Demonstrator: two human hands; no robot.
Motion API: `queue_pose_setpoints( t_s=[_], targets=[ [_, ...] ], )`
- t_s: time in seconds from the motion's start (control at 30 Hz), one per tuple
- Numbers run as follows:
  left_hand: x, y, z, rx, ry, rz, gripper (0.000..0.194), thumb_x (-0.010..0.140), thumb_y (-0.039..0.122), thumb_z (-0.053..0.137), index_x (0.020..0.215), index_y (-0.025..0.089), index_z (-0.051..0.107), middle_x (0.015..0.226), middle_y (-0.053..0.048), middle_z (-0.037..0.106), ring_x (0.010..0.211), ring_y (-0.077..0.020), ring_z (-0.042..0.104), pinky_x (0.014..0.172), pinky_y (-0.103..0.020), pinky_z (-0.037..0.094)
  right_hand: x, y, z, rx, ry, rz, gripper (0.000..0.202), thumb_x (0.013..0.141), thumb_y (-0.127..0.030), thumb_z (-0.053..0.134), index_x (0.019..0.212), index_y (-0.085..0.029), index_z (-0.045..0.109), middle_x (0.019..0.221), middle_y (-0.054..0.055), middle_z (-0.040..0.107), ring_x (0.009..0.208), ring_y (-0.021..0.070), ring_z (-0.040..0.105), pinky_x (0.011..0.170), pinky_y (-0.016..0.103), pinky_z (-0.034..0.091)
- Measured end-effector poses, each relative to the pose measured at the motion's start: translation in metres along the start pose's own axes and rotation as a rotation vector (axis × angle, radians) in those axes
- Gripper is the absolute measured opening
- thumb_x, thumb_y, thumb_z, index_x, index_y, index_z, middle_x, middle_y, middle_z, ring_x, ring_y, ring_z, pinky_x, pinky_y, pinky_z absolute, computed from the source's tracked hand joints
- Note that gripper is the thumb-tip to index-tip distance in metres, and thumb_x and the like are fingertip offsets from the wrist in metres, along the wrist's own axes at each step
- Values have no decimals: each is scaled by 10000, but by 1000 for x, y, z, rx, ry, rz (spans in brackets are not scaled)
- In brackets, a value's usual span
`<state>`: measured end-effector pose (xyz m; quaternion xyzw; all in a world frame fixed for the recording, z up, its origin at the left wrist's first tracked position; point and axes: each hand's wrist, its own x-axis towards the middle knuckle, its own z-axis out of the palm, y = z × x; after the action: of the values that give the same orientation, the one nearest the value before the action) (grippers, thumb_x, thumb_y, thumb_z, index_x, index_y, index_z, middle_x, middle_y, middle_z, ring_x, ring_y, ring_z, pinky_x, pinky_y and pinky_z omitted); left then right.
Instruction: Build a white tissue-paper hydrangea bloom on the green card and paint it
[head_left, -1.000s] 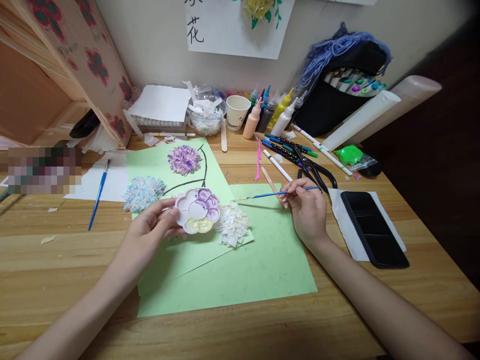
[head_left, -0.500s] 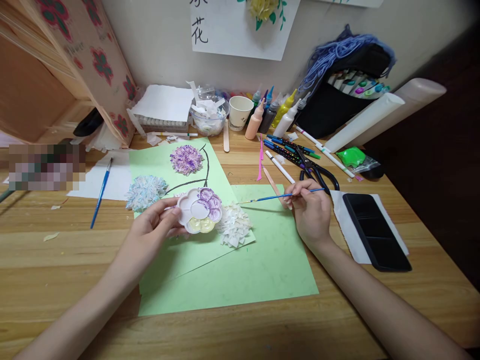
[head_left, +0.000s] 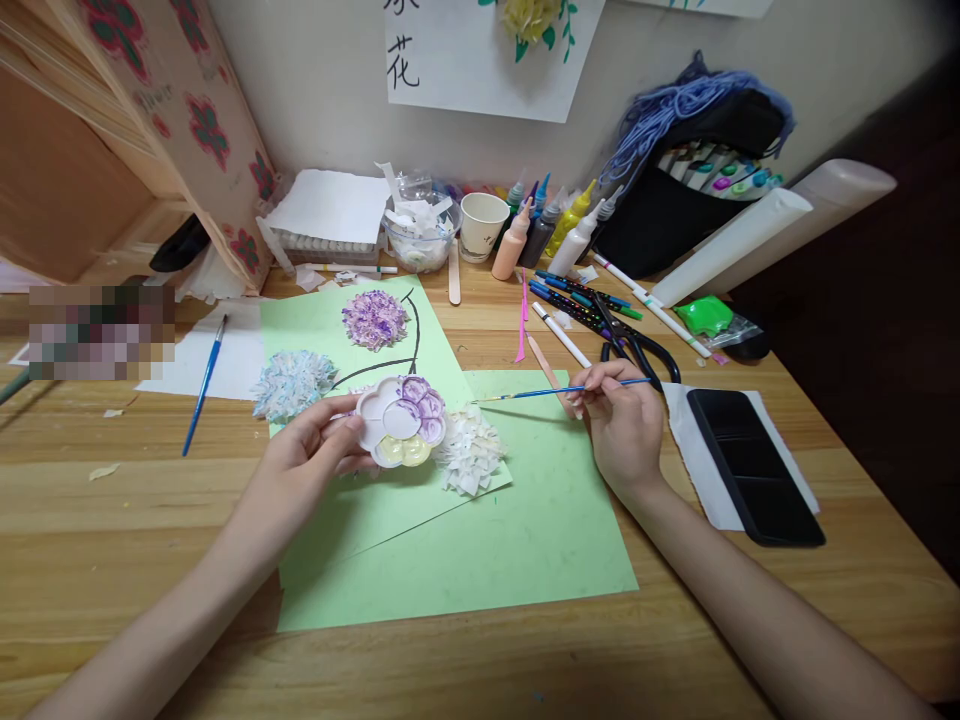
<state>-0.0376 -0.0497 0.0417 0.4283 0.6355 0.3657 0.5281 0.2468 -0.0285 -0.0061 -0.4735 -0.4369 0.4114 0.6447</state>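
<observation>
My left hand (head_left: 319,445) grips the edge of a white flower-shaped paint palette (head_left: 401,422), its wells stained purple and pale yellow. Closed around a thin blue paintbrush (head_left: 536,393) is my right hand (head_left: 621,425); the brush tip points left, at the upper edge of a white paper flower (head_left: 472,452), and I cannot tell whether it touches. That flower lies on green paper (head_left: 465,560), partly behind the palette. A purple paper flower (head_left: 375,319) and a light blue one (head_left: 294,384) sit farther back on the green sheet, near drawn black stems.
Another paintbrush (head_left: 204,385) lies on white paper at left. Along the wall stand a paper cup (head_left: 482,228), a bowl of paper scraps (head_left: 422,240) and several paint bottles (head_left: 574,240). Scissors (head_left: 637,345), pens and a black phone-like slab (head_left: 754,465) are at right.
Almost nothing differs. The whole view has shifted very slightly; both hands keep their hold on the palette and the paintbrush.
</observation>
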Motion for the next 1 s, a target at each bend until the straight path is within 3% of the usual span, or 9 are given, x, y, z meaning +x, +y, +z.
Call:
queue_pose_setpoints(
  t_s=[0.47,0.63,0.8,0.9,1.0],
  targets=[
    [1,-5,0,-56,-34,-14,459,711,447,658,1065,160,601,831,-25,675,658,-161,652,711,-323,580,-4,-11,7,40,20,-42,120,794,-208,493,681,-201,533,658,-4,550,559,107,528,469,219,400],
    [-2,-3,2,-44,-27,14,457,709,468,648,1043,160,602,872,-40,676,710,-179,654,717,-329,574,-27,-24,16,29,-206,-59,156,859,-233,479,756,-205,593,720,28,612,605,131,554,484,243,411],
    [-2,-5,2,-71,-68,34,466,741,456,623,1092,152,578,939,-47,668,706,-160,647,710,-310,567,-44,-26,17,-126,-432,-190,198,895,-219,438,841,-218,630,804,54,643,687,165,582,534,284,423],
    [-2,-7,2,-86,-81,40,450,750,443,620,1092,153,576,907,-37,666,684,-155,644,700,-304,564,-45,-24,15,-197,-493,-238,208,901,-199,424,884,-223,630,838,60,645,733,174,590,556,290,423],
    [-3,-7,2,-97,-85,40,442,754,435,620,1096,157,580,908,-33,666,694,-154,645,686,-287,562,-45,-23,13,-166,-477,-242,218,906,-189,410,886,-226,623,850,58,636,739,170,583,548,285,410]
  ],
)
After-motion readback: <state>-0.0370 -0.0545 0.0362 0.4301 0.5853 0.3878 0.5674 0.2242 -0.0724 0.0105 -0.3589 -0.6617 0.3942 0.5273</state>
